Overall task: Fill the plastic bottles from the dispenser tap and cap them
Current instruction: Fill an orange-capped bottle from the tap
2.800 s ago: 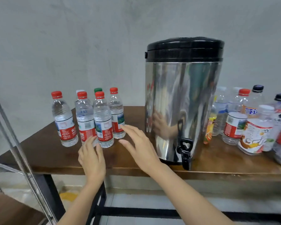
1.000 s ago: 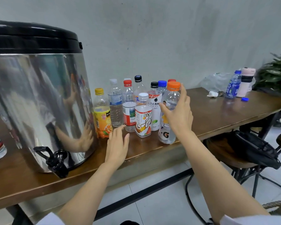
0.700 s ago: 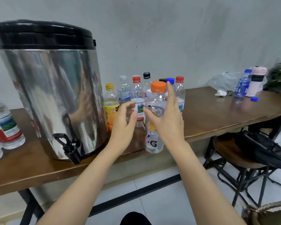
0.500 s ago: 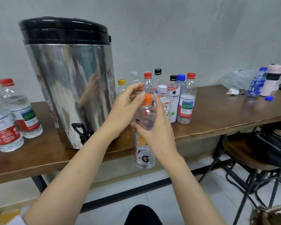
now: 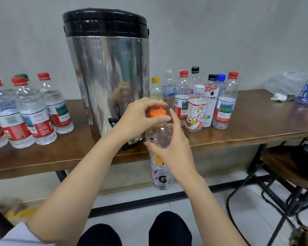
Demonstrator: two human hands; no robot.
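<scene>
— Where's the bottle?
— Off the surface, in front of its edge, just right of the tap. My right hand curls round its shoulder; my left hand pinches the orange cap.
— How do you open it cleanly?
— I'd hold the body firm without crushing it, turn only the cap, and keep it upright
</scene>
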